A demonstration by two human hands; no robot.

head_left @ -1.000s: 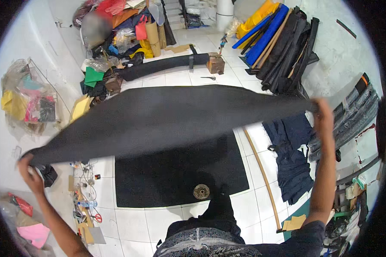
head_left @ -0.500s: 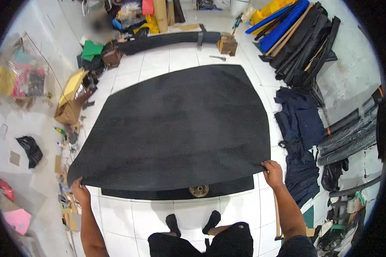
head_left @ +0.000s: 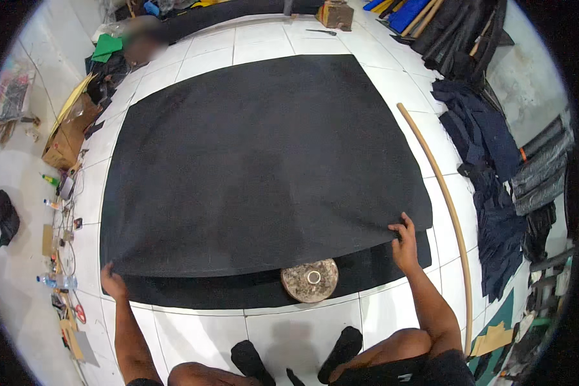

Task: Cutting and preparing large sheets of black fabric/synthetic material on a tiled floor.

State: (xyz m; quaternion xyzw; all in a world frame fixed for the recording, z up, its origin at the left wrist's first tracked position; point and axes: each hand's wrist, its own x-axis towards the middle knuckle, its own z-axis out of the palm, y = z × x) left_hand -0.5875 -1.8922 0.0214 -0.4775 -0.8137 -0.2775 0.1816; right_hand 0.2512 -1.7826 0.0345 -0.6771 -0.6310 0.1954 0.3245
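Note:
A large black sheet of fabric (head_left: 257,161) is spread over the tiled floor, with its near edge slightly raised. Beneath it lies a second black layer (head_left: 225,296), visible as a strip along the front. On that strip sits a round, worn disc-shaped weight (head_left: 299,289) with a ring at its middle, partly covered by the top sheet. My left hand (head_left: 114,283) is closed on the sheet's near left corner. At the near right edge, my right hand (head_left: 403,244) has its fingers spread, touching or just above the fabric; creases run from there.
A long wooden pole (head_left: 441,183) lies right of the sheet, beside crumpled dark cloth (head_left: 479,135). Rolled materials (head_left: 457,32) lean at the far right. Along the left are a cardboard box (head_left: 71,138), a plastic bottle (head_left: 61,281) and cables. A box (head_left: 336,15) stands at the back.
The top sheet has come down flatter over the lower layer, and more of the weight shows. My right hand's fingers have spread from their pinch. The view has tilted nearer my feet.

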